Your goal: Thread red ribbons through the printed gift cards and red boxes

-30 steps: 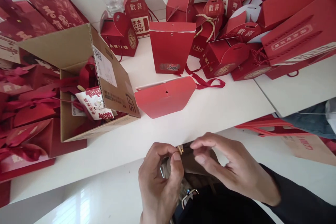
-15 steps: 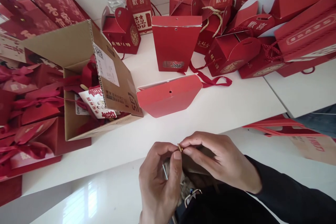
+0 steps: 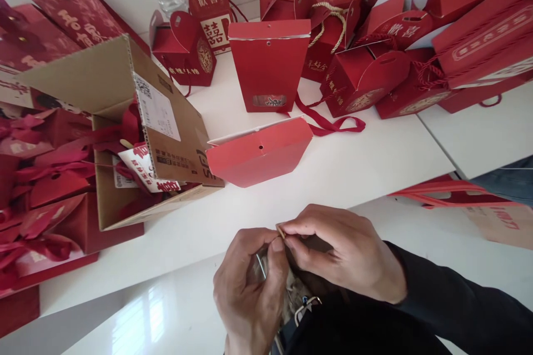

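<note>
In front of my body, both hands meet at a small brass-coloured fastener (image 3: 281, 231). The thumb and forefinger of my left hand (image 3: 252, 283) pinch it from one side. From the other side, my right hand (image 3: 341, 249) grips it between thumb and fingertip. Most of the fastener is covered by the fingers. Just beyond the hands, a red paper box (image 3: 260, 155) with a punched hole lies on the white table (image 3: 333, 177). Behind it stands a taller red box (image 3: 268, 72) with a hole near its top and a small window low down.
An open cardboard carton (image 3: 179, 150) holding red ribbon and a printed card (image 3: 145, 169) stands at left. Red ribboned boxes (image 3: 58, 183) crowd the far left. Several red gift boxes (image 3: 362, 83) line the back right. A red ribbon (image 3: 337, 125) trails on the table.
The fastener has turned slightly between my fingertips, and both hands stay pinched on it. The whole view has shifted a little, so the boxes sit slightly further left.
</note>
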### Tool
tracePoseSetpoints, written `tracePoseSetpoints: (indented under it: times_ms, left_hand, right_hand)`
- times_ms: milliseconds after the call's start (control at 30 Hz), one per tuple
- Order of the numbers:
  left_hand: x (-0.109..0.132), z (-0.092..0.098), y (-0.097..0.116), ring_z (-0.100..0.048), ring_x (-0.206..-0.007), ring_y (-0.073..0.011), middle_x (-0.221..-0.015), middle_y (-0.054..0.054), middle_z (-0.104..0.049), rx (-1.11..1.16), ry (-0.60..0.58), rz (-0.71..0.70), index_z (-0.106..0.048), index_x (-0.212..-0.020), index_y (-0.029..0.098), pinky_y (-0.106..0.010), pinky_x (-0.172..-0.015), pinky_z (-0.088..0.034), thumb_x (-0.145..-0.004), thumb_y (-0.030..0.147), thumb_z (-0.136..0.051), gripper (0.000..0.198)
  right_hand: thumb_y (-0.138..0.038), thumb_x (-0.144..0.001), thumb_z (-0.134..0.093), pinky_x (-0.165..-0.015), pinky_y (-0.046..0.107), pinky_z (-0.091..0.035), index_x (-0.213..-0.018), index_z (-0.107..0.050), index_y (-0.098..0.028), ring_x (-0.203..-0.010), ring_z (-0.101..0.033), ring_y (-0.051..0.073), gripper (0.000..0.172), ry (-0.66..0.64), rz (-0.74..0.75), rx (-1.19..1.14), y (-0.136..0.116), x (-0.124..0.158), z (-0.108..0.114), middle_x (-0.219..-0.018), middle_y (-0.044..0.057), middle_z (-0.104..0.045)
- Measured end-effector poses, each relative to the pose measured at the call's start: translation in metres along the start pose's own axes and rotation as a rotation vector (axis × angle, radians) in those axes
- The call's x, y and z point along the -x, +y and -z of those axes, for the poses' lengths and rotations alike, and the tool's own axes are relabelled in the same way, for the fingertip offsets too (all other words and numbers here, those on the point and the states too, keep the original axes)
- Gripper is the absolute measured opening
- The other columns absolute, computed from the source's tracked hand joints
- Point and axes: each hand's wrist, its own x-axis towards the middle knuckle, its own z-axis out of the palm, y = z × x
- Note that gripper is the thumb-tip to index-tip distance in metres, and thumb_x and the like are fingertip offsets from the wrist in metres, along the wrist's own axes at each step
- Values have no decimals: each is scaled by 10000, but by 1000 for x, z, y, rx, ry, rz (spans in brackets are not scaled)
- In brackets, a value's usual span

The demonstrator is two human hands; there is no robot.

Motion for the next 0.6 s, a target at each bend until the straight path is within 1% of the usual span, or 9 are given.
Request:
tracePoseSetpoints:
  times_ms: [100,267,400,500,600]
  left_hand:
    - [-1,0,1,-623,-667,-84,-774,42,-688,-2,17,-10,-727,-888,228,-183,-606,-521,-924,144,-675,106]
    - [-2,1,1,-621,-654,-69,-767,46,-684,36,-10,28,-718,-869,228,-143,-597,-524,-930,149,-672,110]
    - [-3,1,3,-633,-638,-64,-745,43,-677,101,-33,58,-702,-845,218,-121,-590,-536,-936,135,-657,131]
    - [-4,1,5,-662,-634,-63,-731,45,-685,151,-34,105,-693,-833,215,-105,-594,-553,-943,146,-661,134]
    - [-4,3,4,-687,-616,-65,-718,43,-702,185,-54,174,-696,-826,214,-96,-583,-561,-961,195,-672,139]
  right_hand:
    - [-169,-1012,-615,-701,314,-586,-1054,-661,-242,-754,-712,173,97,-7,-9,-40,1,-1,1,-886,31,-760]
    - [-177,-1007,-613,-666,300,-570,-1011,-658,-243,-728,-689,164,80,-28,-1,-62,2,-2,3,-842,23,-738]
    - [-141,-952,-633,-646,272,-556,-968,-653,-230,-689,-677,146,93,4,-28,-81,0,-2,0,-805,9,-717]
    - [-146,-926,-656,-643,270,-555,-970,-648,-241,-686,-678,148,105,6,-52,-105,0,-2,-2,-813,2,-721]
    - [-156,-912,-685,-646,256,-551,-961,-640,-244,-682,-663,137,110,1,-63,-117,0,-1,-3,-809,-12,-714]
